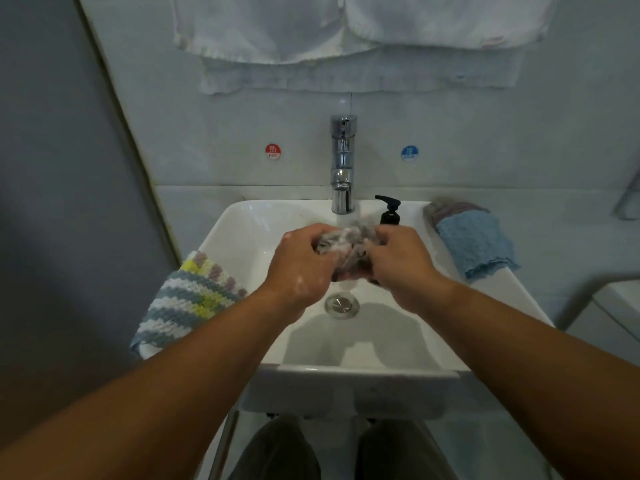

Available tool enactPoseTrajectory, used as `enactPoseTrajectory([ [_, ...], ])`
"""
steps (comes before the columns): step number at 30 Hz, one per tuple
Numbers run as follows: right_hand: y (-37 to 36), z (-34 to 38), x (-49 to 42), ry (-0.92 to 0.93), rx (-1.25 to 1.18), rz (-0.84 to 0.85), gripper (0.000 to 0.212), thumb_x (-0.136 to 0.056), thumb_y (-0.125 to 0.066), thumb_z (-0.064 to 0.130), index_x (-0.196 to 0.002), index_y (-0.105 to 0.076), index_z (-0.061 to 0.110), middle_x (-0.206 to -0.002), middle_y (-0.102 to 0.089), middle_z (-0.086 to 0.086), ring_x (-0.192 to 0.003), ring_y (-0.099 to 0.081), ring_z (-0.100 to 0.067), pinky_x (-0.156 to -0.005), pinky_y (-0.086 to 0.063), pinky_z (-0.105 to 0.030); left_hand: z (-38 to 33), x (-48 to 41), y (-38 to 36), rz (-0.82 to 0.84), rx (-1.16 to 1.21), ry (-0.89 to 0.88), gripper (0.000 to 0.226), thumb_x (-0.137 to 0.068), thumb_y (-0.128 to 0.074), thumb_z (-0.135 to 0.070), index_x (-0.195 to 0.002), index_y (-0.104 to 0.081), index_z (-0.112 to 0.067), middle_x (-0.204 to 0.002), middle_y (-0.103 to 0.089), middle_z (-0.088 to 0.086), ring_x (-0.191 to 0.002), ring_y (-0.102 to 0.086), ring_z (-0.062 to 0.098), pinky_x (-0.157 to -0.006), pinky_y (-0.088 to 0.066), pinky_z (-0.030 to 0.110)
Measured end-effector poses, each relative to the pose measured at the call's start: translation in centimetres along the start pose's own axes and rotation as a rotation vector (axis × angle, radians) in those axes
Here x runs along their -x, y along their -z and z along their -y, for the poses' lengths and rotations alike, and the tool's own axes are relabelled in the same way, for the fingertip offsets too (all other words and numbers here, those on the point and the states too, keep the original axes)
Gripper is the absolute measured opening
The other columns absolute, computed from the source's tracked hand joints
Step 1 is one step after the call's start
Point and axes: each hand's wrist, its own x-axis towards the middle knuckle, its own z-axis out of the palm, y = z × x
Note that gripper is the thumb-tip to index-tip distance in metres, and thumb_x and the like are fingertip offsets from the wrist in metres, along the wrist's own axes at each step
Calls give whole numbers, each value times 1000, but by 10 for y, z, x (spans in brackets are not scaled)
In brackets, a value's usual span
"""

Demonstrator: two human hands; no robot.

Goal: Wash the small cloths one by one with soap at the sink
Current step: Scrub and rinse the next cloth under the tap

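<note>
Pale tiled wall fills the upper frame, with white towels (346, 36) hanging across the top. Below, at centre, sits a white rectangular sink (249, 220). Two bare forearms reach in from the lower corners. A striped knitted cloth (187, 299) drapes over the sink's left rim, its long axis slanting from lower left to upper right. On the right rim lies a blue cloth (474, 244), lengthwise along the rim, with a grey-pink cloth (450, 207) just behind it. A chrome tap (343, 161) stands upright at the back centre.

Over the basin, just in front of the tap, the left hand (301, 268) and right hand (401, 261) both curl their fingers tightly round a soapy cloth (346, 247). It is bunched into a lathered wad spanning side to side between them, so no clear end shows.

A black pump bottle (389, 211) stands right of the tap, spout pointing left. The drain (341, 304) lies below the hands. A red sticker (273, 151) and a blue sticker (409, 153) flank the tap.
</note>
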Motion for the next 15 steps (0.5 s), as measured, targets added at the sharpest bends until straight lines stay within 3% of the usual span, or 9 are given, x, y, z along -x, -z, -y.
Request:
enactPoseTrajectory([
  [4,-11,-3,19,82,106,85,12,-98,-64,11,-107,-72,13,-90,-76,-6,-71,-76,-17,-66,-64,-35,2,-11,1,-217,-128,-7,18,-96,-61,-8,-104,-69,-23,-98,-71,4,-89,-71,22,-75,-64,40],
  [7,-3,8,6,144,96,-27,10,-98,-64,14,-98,-72,19,-88,-75,-2,-73,-74,-12,-61,-61,-27,4,-5,-6,-112,-98,2,17,-98,-60,-9,-104,-68,-22,-98,-71,8,-80,-72,21,-69,-64,37],
  [9,1,10,-2,90,117,-92,19,-98,-59,7,-89,-72,18,-86,-74,-5,-75,-74,-18,-58,-61,-31,1,-1,-7,-40,-45,-35,15,-96,-66,-8,-106,-70,-18,-100,-70,10,-75,-72,19,-63,-62,29],
  [11,-2,5,1,16,122,-47,23,-97,-52,-1,-91,-71,12,-87,-72,-12,-71,-71,-22,-60,-63,-39,-1,-6,-5,-68,-58,-80,17,-95,-68,-11,-109,-69,-20,-107,-68,8,-88,-71,20,-67,-64,31],
  [13,-7,0,12,-21,91,63,20,-101,-50,2,-101,-68,12,-89,-71,-11,-66,-70,-20,-57,-60,-33,-1,-11,-2,-159,-50,-80,17,-96,-66,-18,-111,-64,-26,-111,-65,6,-98,-68,22,-74,-65,38],
  [15,-9,3,18,-32,-65,106,19,-104,-50,9,-110,-65,16,-96,-72,-9,-74,-72,-20,-60,-60,-30,-2,-10,-2,-224,-48,-80,16,-99,-62,-22,-113,-56,-30,-109,-64,2,-99,-67,22,-75,-65,40],
])
